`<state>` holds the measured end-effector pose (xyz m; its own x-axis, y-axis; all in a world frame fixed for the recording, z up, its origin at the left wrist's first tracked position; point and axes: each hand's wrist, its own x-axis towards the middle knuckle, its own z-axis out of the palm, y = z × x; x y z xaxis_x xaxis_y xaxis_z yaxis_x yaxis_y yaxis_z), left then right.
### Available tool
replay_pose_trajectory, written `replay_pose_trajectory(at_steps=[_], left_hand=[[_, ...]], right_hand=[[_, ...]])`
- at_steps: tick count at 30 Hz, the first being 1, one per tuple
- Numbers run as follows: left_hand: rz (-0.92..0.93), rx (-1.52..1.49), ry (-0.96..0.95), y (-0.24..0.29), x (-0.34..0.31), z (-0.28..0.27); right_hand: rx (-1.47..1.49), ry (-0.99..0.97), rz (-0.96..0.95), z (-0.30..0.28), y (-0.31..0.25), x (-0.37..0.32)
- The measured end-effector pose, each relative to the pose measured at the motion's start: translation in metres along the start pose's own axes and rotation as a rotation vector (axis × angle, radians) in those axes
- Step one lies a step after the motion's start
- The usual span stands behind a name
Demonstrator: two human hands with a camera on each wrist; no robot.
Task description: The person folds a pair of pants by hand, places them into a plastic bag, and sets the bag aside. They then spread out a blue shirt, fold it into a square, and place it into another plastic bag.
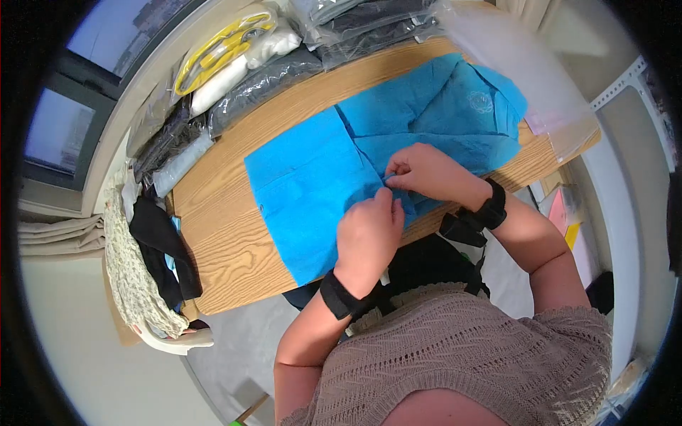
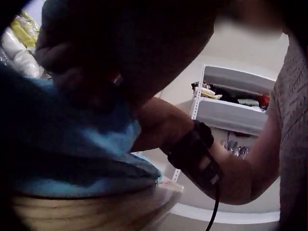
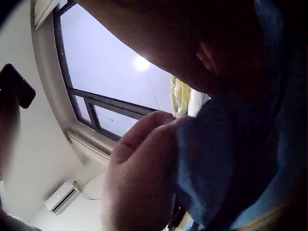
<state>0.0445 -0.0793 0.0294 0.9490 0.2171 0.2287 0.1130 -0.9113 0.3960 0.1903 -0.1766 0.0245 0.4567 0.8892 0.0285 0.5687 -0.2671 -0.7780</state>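
Observation:
A blue garment [image 1: 312,192] lies folded across the wooden table, its left part forming a flat panel. Its right part is rumpled and carries a pale round print. At its near edge, about the middle, my left hand [image 1: 368,234] pinches the fabric with curled fingers. Just to the right, my right hand [image 1: 430,172] pinches the same edge between thumb and fingers, close to the left fingertips. From the right wrist view, the lifted blue cloth [image 3: 207,163] rises at the left hand's fingertips. Shadow darkens the left hand in the left wrist view.
Plastic-bagged clothes [image 1: 263,85] line the far edge of the wooden table [image 1: 220,248]. A clear plastic bag [image 1: 526,78] lies at the right end. Black cloth [image 1: 163,245] hangs at the left end beside a patterned cloth [image 1: 128,263]. My body is close to the near edge.

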Motion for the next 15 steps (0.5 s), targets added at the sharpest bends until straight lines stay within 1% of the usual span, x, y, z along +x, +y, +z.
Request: replay_pose_trajectory(at_steps=[1,2,3,4,6,7,8,9,10,11,12,13,14,15], left_hand=[[-0.009,-0.037,0.101,-0.001,-0.002,-0.007],[-0.014,-0.073,0.201,-0.001,-0.003,-0.014],[-0.077,-0.17,0.278,0.002,-0.005,-0.02],[-0.07,-0.162,0.265,0.004,-0.009,-0.026],[-0.191,-0.264,0.336,0.005,-0.013,-0.033],[-0.09,-0.284,0.366,0.002,-0.014,-0.027],[-0.088,-0.28,0.362,0.0,-0.013,-0.024],[0.032,-0.244,0.206,-0.002,-0.011,-0.022],[0.15,-0.207,0.05,-0.002,-0.009,-0.022],[0.081,-0.277,-0.137,-0.001,-0.009,-0.028],[0.082,-0.277,-0.136,-0.002,-0.007,-0.033],[-0.03,-0.311,-0.093,-0.004,-0.005,-0.038],[-0.143,-0.346,-0.051,-0.006,-0.003,-0.043],[-0.207,-0.284,-0.007,-0.008,0.002,-0.048]], right_hand=[[0.012,0.006,-0.001,-0.001,-0.005,0.002],[0.123,0.048,0.028,-0.002,-0.011,0.003],[0.236,0.094,0.06,-0.001,-0.015,0.005],[0.249,0.104,0.064,0.001,-0.016,0.008],[0.45,0.114,0.149,0.002,-0.015,0.016],[0.457,0.12,0.151,0.003,-0.012,0.019],[0.389,0.093,0.145,0.006,-0.007,0.023],[0.32,0.065,0.137,0.009,-0.002,0.027],[0.324,0.067,0.136,0.012,0.003,0.029],[0.22,0.069,0.13,0.015,0.009,0.03],[0.114,0.07,0.122,0.017,0.013,0.031],[0.114,0.07,0.122,0.018,0.016,0.031],[0.101,0.095,0.082,0.02,0.019,0.03],[0.087,0.12,0.041,0.021,0.02,0.029]])
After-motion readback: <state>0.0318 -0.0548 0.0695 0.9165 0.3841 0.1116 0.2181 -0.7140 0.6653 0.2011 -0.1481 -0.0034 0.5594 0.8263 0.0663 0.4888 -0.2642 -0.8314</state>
